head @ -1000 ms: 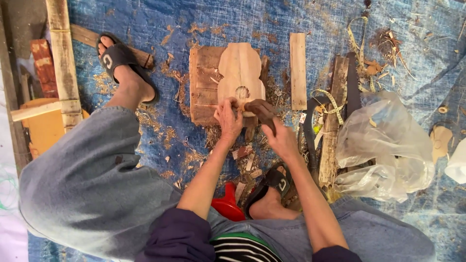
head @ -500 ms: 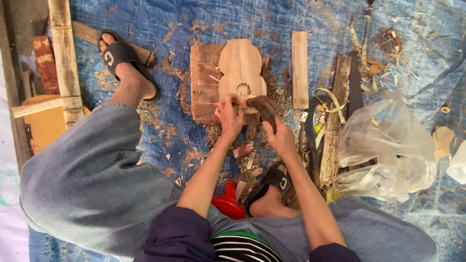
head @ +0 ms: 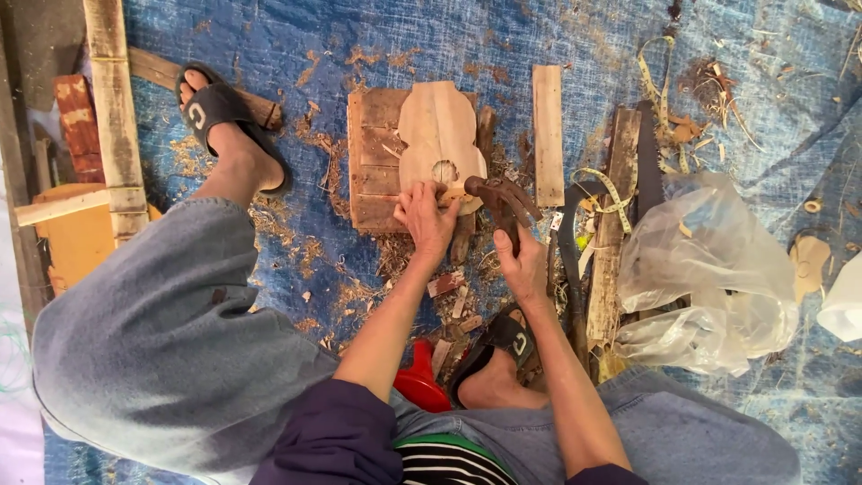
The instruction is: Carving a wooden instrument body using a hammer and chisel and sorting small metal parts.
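Wooden cutout [head: 437, 135] flat, long axis pointing away.

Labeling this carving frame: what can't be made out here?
- Head view: left hand covers the lower edge of the carved wood piece and whatever its fingers pinch.
- The dark tool in the right hand: working end too dark to identify.
- Clear plastic bag: contents not discernible.
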